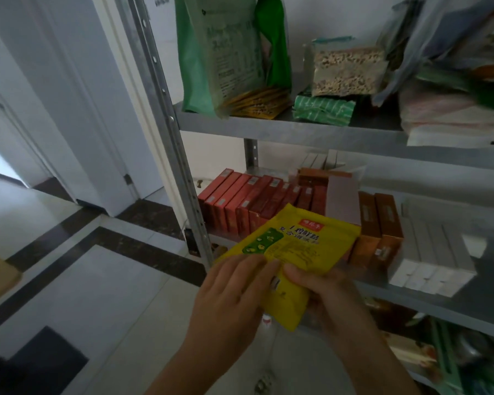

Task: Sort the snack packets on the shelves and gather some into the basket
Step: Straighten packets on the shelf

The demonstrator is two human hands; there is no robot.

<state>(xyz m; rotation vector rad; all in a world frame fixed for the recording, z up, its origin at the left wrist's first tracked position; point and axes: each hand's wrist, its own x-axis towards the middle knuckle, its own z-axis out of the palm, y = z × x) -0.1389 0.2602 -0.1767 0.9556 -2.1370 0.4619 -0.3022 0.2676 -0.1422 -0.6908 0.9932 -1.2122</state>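
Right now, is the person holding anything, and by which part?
A yellow seasoning packet. The right hand pinches its lower edge, thumb on top; the left hand lays its fingers across its lower left corner, thumb hidden.
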